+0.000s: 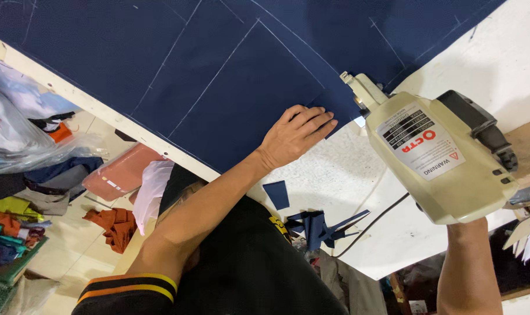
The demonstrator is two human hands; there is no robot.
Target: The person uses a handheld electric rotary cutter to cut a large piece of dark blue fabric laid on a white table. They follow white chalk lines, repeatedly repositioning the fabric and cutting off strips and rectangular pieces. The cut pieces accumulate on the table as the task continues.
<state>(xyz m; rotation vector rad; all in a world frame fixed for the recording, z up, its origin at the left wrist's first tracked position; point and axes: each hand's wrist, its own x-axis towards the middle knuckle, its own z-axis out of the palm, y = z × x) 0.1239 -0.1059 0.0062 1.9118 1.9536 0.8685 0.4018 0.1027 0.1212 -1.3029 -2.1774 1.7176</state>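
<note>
A large sheet of navy blue fabric (pixel 218 64) with white chalk lines lies across the white cutting table (pixel 346 181). My left hand (pixel 297 133) rests flat on the fabric's cut edge, fingers spread, pressing it down. Just right of it stands a cream electric fabric cutting machine (pixel 437 157), its blade post (pixel 361 93) at the edge of the cloth. My right arm (pixel 469 268) reaches up under the machine; the right hand itself is hidden behind the machine's body, at its black handle (pixel 486 131).
Small navy offcuts (pixel 317 224) lie on the table near its front edge, beside the machine's black cord (pixel 370 224). On the floor to the left are bags, coloured fabric scraps (pixel 8 233) and a rust-coloured cloth (pixel 116 224).
</note>
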